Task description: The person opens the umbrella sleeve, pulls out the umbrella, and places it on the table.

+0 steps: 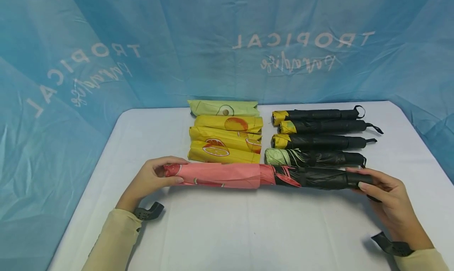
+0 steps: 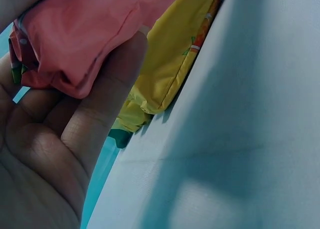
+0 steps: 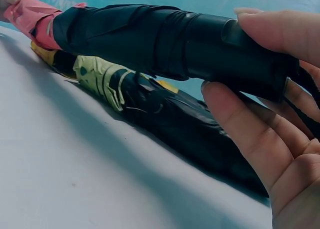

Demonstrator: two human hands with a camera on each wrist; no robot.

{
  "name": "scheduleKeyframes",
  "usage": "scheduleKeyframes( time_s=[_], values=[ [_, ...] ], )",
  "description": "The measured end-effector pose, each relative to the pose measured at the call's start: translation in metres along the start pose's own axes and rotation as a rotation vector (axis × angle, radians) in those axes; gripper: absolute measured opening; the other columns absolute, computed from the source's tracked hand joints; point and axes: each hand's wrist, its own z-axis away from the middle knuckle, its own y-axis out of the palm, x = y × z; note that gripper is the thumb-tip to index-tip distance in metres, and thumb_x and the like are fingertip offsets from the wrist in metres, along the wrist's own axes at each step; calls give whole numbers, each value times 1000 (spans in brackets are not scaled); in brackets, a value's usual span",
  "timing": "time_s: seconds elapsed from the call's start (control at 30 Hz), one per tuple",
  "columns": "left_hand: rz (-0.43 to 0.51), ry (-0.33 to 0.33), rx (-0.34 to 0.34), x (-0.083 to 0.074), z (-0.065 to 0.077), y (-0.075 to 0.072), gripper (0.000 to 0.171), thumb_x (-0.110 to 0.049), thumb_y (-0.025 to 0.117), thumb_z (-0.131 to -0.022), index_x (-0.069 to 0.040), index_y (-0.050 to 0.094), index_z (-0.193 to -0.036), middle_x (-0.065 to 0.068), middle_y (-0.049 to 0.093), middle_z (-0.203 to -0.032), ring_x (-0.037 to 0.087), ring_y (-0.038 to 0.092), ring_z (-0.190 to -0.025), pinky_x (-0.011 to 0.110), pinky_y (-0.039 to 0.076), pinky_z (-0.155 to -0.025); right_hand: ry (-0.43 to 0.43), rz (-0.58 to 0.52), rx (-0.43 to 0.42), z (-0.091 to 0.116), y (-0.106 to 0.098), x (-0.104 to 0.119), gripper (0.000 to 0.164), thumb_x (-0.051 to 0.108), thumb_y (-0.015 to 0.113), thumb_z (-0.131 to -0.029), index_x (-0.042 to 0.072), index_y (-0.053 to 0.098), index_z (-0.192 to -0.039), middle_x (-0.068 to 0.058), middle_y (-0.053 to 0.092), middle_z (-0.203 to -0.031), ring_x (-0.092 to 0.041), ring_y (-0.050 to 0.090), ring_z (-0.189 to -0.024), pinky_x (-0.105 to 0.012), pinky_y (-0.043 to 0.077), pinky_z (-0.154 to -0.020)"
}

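A folded black umbrella with a pink end lies partly inside a pink sleeve, the two forming one long roll above the table. At the sleeve's far left end, my left hand pinches the pink cloth between thumb and fingers. My right hand grips the black handle at the other end, its wrist strap hanging by the palm. In the left wrist view, the closed end of the sleeve bunches against the fingers. The sleeve hides the umbrella's tip.
Behind the roll lie several yellow fruit-print sleeves and a green avocado-print sleeve. To their right rest several folded black umbrellas, one with a light green end. A blue curtain hangs behind the white table.
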Motion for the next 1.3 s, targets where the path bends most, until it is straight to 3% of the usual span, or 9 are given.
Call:
scheduleKeyframes(
  time_s=[0.2, 0.5, 0.7, 0.83, 1.0, 1.23, 1.3],
  values=[
    [18, -7, 8, 5, -1, -1, 45, -7, 84, -85, -13, 72, -127, 7, 67, -127, 21, 65, -98, 28, 58, -78, 20, 36, -25, 3, -6, 4, 44, -27, 41, -96, -22, 45, -139, -13, 69, -130, -22, 66, -120, -36, 59, -84],
    [-19, -23, 10, 13, -2, -1, 43, -10, 83, -87, -15, 72, -128, 6, 67, -128, 20, 63, -101, 27, 57, -81, 9, -25, 0, 6, -19, 2, 44, -28, 38, -96, -21, 44, -140, -17, 67, -131, -25, 64, -122, -36, 58, -86],
    [-68, -60, 9, 23, -3, 1, 42, -18, 84, -87, -21, 72, -127, 1, 67, -128, 20, 61, -103, 26, 55, -80, 94, 20, -41, 5, -29, 2, 44, -24, 41, -98, -19, 45, -142, -15, 67, -132, -21, 63, -124, -35, 58, -87],
    [-75, -75, 16, 27, -4, 3, 42, -21, 84, -87, -24, 72, -127, -2, 67, -128, 22, 61, -106, 28, 55, -83, 179, 151, -51, 6, -38, 5, 43, -18, 49, -99, -14, 48, -142, -5, 69, -131, -11, 65, -117, -26, 59, -83],
    [-92, -67, -23, 29, -4, 4, 42, -22, 85, -86, -25, 72, -126, -4, 67, -128, 20, 61, -104, 26, 54, -80, 211, 347, -24, 5, -44, 4, 42, -13, 57, -98, -15, 50, -140, 0, 68, -132, -5, 60, -118, -19, 54, -76],
    [-117, -76, -54, 30, -5, 6, 41, -25, 85, -87, -26, 73, -126, -5, 67, -129, 19, 61, -106, 25, 53, -82, 235, 681, -36, 3, -41, 4, 47, 3, 69, -97, -3, 57, -142, 3, 65, -137, 2, 52, -128, -12, 50, -87],
    [-129, -87, -55, 29, -5, 7, 42, -27, 86, -86, -28, 73, -125, -6, 67, -129, 18, 61, -108, 25, 53, -83, 252, 724, -49, 4, -39, 5, 48, 7, 71, -97, 0, 58, -143, 3, 64, -139, 4, 51, -129, -11, 50, -86]
  ],
)
